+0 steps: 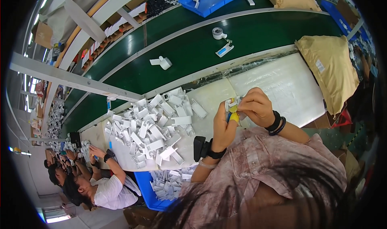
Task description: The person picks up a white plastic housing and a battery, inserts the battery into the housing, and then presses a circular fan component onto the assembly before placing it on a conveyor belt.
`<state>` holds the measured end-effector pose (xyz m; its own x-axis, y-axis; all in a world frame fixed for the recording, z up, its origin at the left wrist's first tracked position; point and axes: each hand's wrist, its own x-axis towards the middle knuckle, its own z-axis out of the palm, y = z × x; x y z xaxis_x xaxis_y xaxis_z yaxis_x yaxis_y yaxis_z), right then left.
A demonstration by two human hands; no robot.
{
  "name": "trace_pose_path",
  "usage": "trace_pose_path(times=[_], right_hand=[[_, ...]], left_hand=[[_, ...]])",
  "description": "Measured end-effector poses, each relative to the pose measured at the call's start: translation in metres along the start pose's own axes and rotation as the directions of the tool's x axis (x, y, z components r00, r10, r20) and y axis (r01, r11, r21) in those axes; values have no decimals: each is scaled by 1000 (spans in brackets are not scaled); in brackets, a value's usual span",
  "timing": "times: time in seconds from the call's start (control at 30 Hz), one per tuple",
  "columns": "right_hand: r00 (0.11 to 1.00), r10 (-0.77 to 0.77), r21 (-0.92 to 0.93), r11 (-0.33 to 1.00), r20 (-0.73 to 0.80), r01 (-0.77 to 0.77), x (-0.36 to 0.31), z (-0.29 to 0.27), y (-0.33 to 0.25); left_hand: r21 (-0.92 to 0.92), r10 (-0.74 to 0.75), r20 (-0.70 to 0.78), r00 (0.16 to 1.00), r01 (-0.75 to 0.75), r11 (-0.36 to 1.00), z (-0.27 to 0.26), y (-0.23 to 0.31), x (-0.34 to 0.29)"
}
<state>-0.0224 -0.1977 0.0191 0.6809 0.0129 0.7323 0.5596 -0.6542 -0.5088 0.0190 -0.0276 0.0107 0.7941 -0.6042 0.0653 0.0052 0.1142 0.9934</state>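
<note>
White plastic piece (pixel 231 104) with yellow and blue bits showing at its near side, partly hidden, is held up over the near edge of the white, film-covered worktop (pixel 278 83), right of centre. My left grip (pixel 223 126) is closed around it from the left; my right grip (pixel 259 109) pinches at its right side, though exactly what it grasps there is too small to tell. To the left, a heap of loose, white, channel-shaped plastic parts (pixel 155 126) covers the worktop. Nearer, a blue plastic bin (pixel 145 190) holds more small white parts. Beyond the worktop runs a dark green conveyor belt (pixel 121 73), carrying a white round-headed device (pixel 164 62) toward the left. A tan paper sack (pixel 330 71) lies at the right end. At far left sits a co-worker in a white shirt (pixel 115 193).
</note>
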Motion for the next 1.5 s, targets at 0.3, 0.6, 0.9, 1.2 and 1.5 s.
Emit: trace_pose_path(times=[0.3, 0.6, 0.9, 1.2, 1.5], right_hand=[[1000, 28, -1, 1000, 0, -28, 1, 0, -1], [999, 34, 15, 999, 4, -34, 1, -2, -2], [999, 38, 9, 999, 2, -38, -3, 0, 1], [997, 72, -46, 996, 12, -72, -4, 12, 6], [944, 273, -84, 962, 184, -261, 14, 17, 90]], left_hand=[[-80, 8, -9, 1000, -9, 997, -1, -1, -1], [-1, 7, -14, 1000, -7, 1000, 3, -6, -3], [62, 55, -95, 994, -49, 997, 10, -11, -3], [214, 121, -123, 985, -93, 972, 2, -23, 7], [131, -200, -103, 974, 212, 968, -74, -56, 83]])
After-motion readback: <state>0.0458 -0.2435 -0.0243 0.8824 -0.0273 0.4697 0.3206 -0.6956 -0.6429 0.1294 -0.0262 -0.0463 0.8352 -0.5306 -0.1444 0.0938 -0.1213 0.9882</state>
